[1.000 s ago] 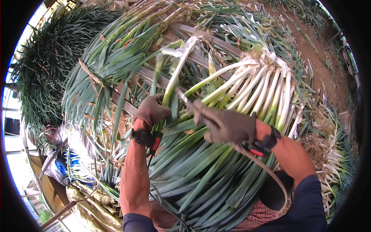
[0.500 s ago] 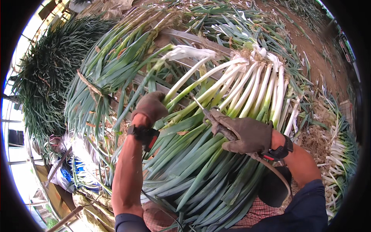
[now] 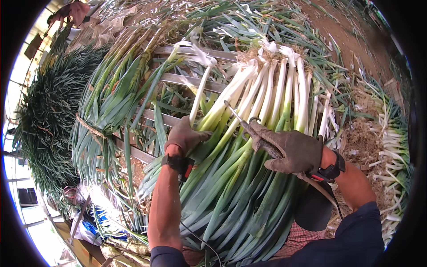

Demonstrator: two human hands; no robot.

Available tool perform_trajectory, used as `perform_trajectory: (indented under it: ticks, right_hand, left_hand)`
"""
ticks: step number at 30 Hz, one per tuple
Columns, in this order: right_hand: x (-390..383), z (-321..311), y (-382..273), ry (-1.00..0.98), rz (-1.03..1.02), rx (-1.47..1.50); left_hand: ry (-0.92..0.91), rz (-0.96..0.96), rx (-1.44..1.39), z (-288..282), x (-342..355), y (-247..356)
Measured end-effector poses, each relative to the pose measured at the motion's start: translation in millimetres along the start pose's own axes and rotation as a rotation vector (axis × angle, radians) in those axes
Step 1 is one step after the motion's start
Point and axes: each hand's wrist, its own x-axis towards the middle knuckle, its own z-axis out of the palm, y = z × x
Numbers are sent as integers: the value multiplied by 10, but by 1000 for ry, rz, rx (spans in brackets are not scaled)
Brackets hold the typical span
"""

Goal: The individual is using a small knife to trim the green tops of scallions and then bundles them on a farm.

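A large bunch of green onions [image 3: 267,93] lies over my lap, white roots away from me and dark green leaves towards me. My left hand [image 3: 187,135], in a brown glove, is closed round the lower part of a single green onion [image 3: 200,95], its thumb pointing right over the leaves. Loose whitish skin hangs at that stalk's top. My gloved right hand [image 3: 291,150] grips an air blow gun [image 3: 267,146], whose thin metal nozzle points up and left over the white stalks. From its handle a hose [image 3: 321,190] runs down beside my right forearm.
A metal slatted rack [image 3: 171,80] lies beneath the onions. Unpeeled green onions [image 3: 106,89] rest on its left, beside a tall dark green heap [image 3: 53,115]. Cleaned white stalks [image 3: 393,178] line the right side. Scraps and roots [image 3: 360,142] litter the ground.
The view has shifted, showing more of the rack. My left hand has moved right towards the bunch, and one stalk stands apart above it. The blow gun stays in my right hand.
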Motion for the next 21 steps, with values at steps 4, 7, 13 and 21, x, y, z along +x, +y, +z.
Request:
perform_trajectory:
  ticks: [4,7,13,21]
  right_hand:
    - [-146,-19,42,145,82,-17]
    - [-289,-64,39,60,78,63]
    - [-388,-14,95,-154,58,200]
    - [-491,-8,184,-87,44,110]
  left_hand:
    - [-74,-43,-145,-5,62,30]
    - [-31,-41,-163,-147,65,97]
    - [211,-60,-147,-557,174,298]
    - [74,-70,94,70,801,597]
